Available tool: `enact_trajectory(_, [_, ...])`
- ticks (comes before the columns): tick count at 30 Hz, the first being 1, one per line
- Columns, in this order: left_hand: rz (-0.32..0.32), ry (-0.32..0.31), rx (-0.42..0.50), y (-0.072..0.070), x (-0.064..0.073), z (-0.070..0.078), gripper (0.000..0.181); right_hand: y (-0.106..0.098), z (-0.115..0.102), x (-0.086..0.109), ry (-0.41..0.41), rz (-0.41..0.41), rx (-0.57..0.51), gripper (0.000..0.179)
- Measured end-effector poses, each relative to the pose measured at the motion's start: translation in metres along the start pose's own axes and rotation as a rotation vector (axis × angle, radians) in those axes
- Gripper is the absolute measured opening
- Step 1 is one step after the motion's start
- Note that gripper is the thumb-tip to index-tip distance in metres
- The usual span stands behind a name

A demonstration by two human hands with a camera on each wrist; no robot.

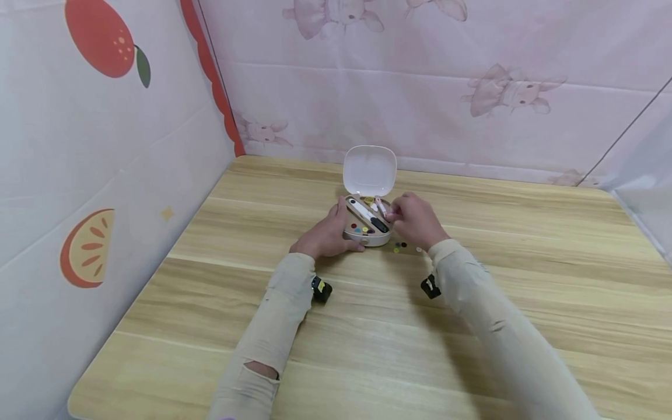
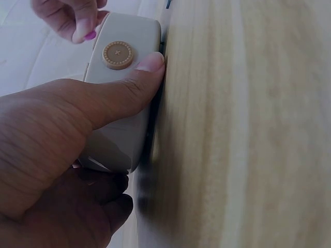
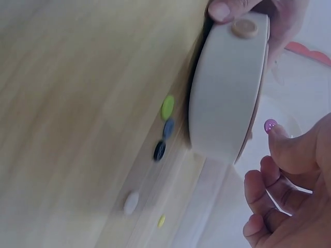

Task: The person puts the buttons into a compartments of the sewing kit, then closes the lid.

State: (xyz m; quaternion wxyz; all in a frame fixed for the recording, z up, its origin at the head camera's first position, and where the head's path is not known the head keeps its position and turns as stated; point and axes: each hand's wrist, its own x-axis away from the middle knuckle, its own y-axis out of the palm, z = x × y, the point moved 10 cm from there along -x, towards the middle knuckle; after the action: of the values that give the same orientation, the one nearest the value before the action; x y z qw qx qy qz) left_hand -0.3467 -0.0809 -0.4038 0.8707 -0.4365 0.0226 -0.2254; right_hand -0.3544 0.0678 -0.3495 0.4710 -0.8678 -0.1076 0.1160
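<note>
A small cream sewing box point(image 1: 377, 240) stands on the table with its white lid point(image 1: 370, 170) raised at the back. My left hand point(image 1: 326, 234) grips the box's left side, its thumb against the front wall near the round tan catch point(image 2: 117, 53). Above the box's right part, my right hand point(image 1: 417, 220) pinches a purple button point(image 3: 270, 125) between thumb and finger. Inside lie a long white tool with a black end point(image 1: 363, 212), a small pink-and-white item point(image 1: 381, 207) and several coloured buttons point(image 1: 359, 229) in the front compartment.
Loose buttons lie on the table right of the box: a green one point(image 3: 167, 108), a blue one point(image 3: 168, 128), a black one point(image 3: 160, 151), a white one point(image 3: 131, 202) and a yellow one point(image 3: 161, 220). A printed fabric wall point(image 1: 446, 140) rises behind the table.
</note>
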Motion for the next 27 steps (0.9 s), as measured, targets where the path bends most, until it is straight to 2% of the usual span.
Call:
enact_trajectory(8, [0.000,-0.008,0.001,0.000,0.001,0.000,0.123,0.010,-0.018,-0.006,-0.046,0.004,0.028,0.010])
enact_trajectory(13, [0.002,-0.015,0.010,0.000,0.001,0.000,0.123,0.017,-0.026,-0.009,-0.052,-0.010,0.039,0.003])
enact_trajectory(23, [0.004,-0.006,0.014,-0.001,0.002,0.001,0.124,0.027,-0.044,-0.012,-0.137,0.004,0.179,0.009])
enact_trajectory(27, [0.012,0.006,0.011,-0.002,0.002,0.002,0.124,0.031,-0.049,-0.011,-0.147,-0.006,0.207,0.008])
